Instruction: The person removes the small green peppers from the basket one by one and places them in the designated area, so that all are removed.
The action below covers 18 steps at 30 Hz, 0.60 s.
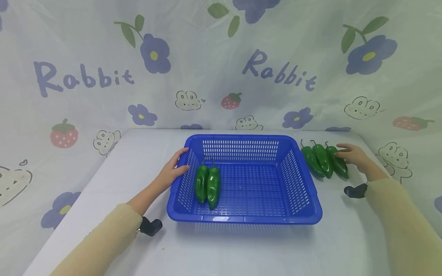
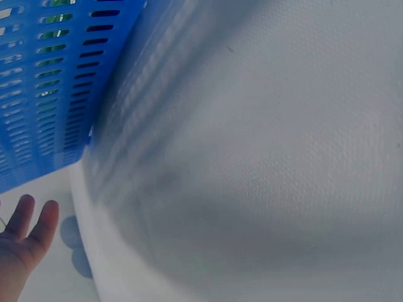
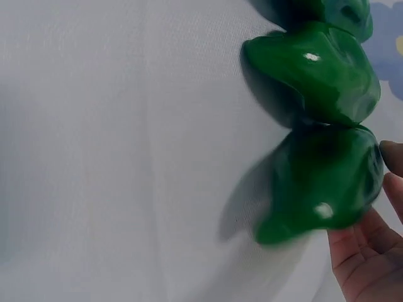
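Note:
My left hand (image 1: 171, 168) rests at the left rim of a blue plastic basket (image 1: 245, 219), its thumb reaching over the edge. The left wrist view shows straight fingers (image 2: 45, 223) just past the basket's slotted wall (image 2: 56, 94). Inside the basket, at the left, two glossy green peppers (image 1: 213, 188) lie side by side. To the right of the basket lie three more, stems pointing away. My right hand (image 1: 355, 156) holds the rightmost green pepper (image 3: 327, 179) near its stem end, the fingers along its side. Its neighbour (image 3: 321, 72) touches it.
The basket stands on a white-covered table (image 1: 235, 253). Behind hangs a pale cloth (image 1: 221, 76) printed with flowers, rabbits and strawberries. Dark wrist devices (image 1: 150, 226) show at both sleeves. The leftmost loose pepper (image 1: 312, 161) lies close to the basket's right wall.

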Motion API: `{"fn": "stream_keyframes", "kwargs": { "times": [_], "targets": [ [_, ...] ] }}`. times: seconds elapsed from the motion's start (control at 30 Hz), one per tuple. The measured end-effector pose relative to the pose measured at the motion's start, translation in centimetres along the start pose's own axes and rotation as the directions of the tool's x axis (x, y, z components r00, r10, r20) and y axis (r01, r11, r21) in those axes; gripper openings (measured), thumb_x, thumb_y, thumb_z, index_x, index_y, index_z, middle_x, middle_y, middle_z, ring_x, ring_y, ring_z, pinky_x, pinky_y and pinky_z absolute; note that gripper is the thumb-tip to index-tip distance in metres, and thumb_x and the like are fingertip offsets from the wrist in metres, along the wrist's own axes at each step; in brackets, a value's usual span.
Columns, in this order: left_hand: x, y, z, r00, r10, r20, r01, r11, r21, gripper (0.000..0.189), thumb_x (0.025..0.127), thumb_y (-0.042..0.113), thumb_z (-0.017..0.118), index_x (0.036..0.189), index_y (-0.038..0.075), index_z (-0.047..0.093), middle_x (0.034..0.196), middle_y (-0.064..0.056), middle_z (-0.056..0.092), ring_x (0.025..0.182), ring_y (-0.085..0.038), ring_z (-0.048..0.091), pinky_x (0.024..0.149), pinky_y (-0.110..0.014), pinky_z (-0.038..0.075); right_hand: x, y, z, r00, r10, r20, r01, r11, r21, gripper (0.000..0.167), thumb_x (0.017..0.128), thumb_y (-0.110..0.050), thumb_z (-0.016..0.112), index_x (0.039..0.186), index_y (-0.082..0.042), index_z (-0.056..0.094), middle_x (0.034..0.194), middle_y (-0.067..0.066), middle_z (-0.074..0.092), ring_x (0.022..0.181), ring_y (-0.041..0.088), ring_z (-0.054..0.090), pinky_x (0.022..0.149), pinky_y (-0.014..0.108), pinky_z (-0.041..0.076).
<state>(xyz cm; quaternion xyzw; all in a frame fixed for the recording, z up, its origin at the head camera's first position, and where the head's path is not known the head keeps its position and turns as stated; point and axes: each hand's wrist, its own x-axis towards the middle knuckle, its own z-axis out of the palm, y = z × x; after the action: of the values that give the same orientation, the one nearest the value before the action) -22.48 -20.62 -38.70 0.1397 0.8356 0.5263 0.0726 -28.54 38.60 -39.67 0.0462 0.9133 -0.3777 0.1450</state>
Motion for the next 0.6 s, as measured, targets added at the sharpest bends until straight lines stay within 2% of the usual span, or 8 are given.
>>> {"fn": "stream_keyframes", "kwargs": {
  "times": [0.1,0.27,0.5,0.6],
  "targets": [
    [0.01,0.03,0.0,1.0,0.005,0.001,-0.005,1.0,0.001,0.063,0.089,0.017,0.047,0.145,0.011,0.017,0.143,-0.031,0.023,0.118,-0.05,0.042,0.08,-0.051,0.051,0.04,0.02,0.06,1.0,-0.007,0.004,0.007,1.0,-0.015,0.066,0.095,-0.027,0.041,0.139,0.012,0.011,0.136,0.042,0.019,0.121,0.054,0.03,0.099,0.058,0.034],
    [0.0,-0.05,0.02,1.0,0.003,0.002,-0.003,1.0,-0.004,0.063,0.089,0.017,0.047,0.145,0.011,0.017,0.142,-0.031,0.024,0.116,-0.05,0.043,0.079,-0.05,0.052,0.04,0.14,0.17,1.0,0.008,0.008,-0.008,1.0,0.001,0.067,0.096,-0.029,0.04,0.14,0.011,0.01,0.136,0.042,0.018,0.121,0.055,0.03,0.095,0.066,0.03],
    [0.02,-0.21,0.05,1.0,0.005,-0.003,-0.005,1.0,-0.001,0.063,0.089,0.017,0.047,0.145,0.011,0.018,0.143,-0.03,0.023,0.118,-0.05,0.041,0.082,-0.051,0.05,-0.03,0.28,0.38,1.0,-0.008,-0.013,0.009,1.0,0.015,0.068,0.096,-0.032,0.04,0.139,0.012,0.012,0.135,0.042,0.022,0.119,0.054,0.032,0.095,0.067,0.029],
    [0.0,-0.16,0.06,1.0,0.005,-0.002,-0.005,1.0,0.0,0.063,0.089,0.017,0.047,0.145,0.011,0.018,0.143,-0.031,0.023,0.118,-0.05,0.042,0.081,-0.051,0.051,0.09,0.4,0.12,1.0,0.016,-0.015,-0.015,0.999,0.036,0.07,0.095,-0.034,0.041,0.14,0.01,0.011,0.138,0.04,0.019,0.122,0.054,0.029,0.093,0.071,0.025]
  ]
}}
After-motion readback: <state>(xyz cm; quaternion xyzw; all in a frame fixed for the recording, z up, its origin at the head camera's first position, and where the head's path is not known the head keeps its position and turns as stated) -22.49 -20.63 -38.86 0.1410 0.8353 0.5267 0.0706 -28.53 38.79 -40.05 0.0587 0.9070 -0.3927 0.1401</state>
